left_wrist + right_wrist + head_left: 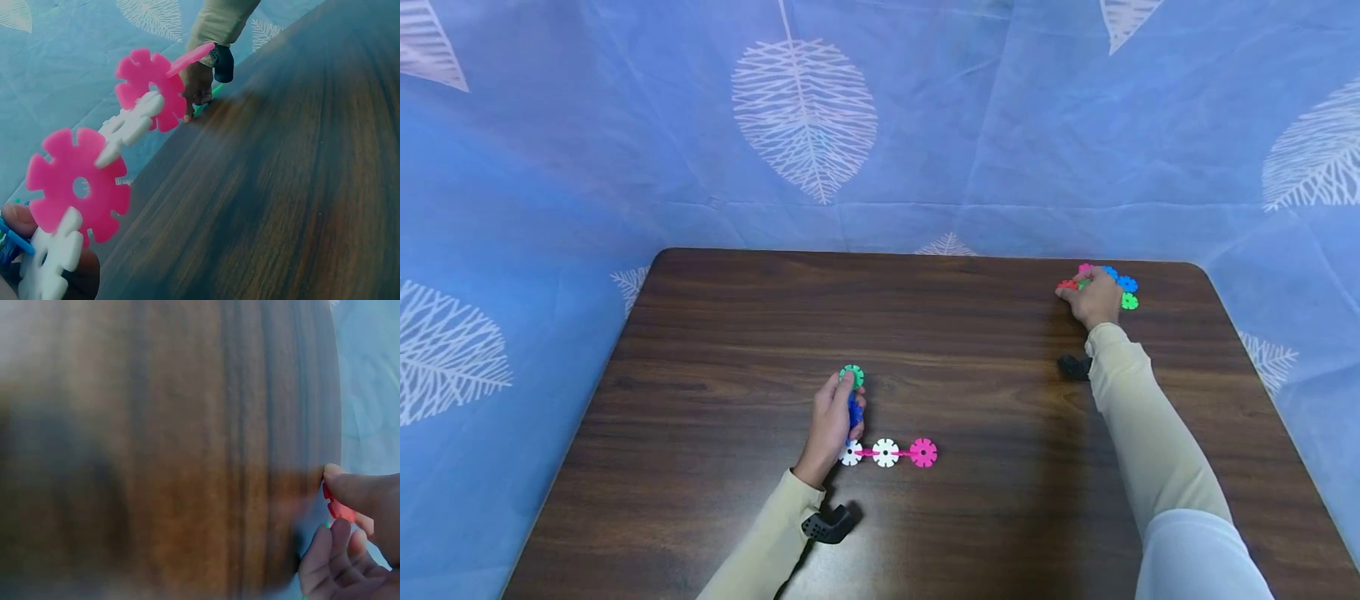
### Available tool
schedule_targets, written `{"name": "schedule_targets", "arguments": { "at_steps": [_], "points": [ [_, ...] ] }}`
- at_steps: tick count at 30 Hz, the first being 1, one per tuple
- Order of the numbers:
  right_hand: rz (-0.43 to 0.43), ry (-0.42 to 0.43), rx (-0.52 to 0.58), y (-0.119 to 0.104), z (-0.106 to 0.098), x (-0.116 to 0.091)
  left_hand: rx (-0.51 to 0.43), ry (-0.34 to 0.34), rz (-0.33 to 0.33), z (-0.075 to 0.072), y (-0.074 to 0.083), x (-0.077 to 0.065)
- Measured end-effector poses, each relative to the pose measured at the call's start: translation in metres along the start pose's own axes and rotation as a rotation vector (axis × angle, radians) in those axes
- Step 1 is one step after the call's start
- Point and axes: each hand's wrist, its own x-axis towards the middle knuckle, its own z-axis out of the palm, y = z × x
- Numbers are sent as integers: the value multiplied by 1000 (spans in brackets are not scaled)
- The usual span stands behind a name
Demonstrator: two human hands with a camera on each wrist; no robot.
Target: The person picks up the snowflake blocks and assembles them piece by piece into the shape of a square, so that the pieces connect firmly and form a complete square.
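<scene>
Pink, white, blue and green, the notched-disc chain (pixel 886 445) is gripped by the left hand (pixel 827 427) over the table (pixel 970 350) — the right hand (pixel 1097 300), well apart, touches a red disc (pixel 1066 285), whether pinching I cannot tell.

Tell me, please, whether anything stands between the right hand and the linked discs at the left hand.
Nothing visible does: only tabletop lies between the right hand and the linked discs that the left hand grips.
</scene>
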Motion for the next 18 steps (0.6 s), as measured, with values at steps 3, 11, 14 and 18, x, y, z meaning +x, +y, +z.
{"name": "schedule_targets", "arguments": {
  "at_steps": [3, 11, 14, 18],
  "points": [
    [-54, 36, 36, 4, 0, -7, -6, -10, 0, 1, 1, -1],
    [-130, 4, 108, 11, -6, -30, -29, -45, 10, 4, 4, -4],
    [-183, -34, 209, 10, -6, -41, -30, -51, 11, 5, 5, -5],
    [-232, -93, 267, 1, -6, -62, -17, -54, 14, 6, 5, -4]
  ]
}}
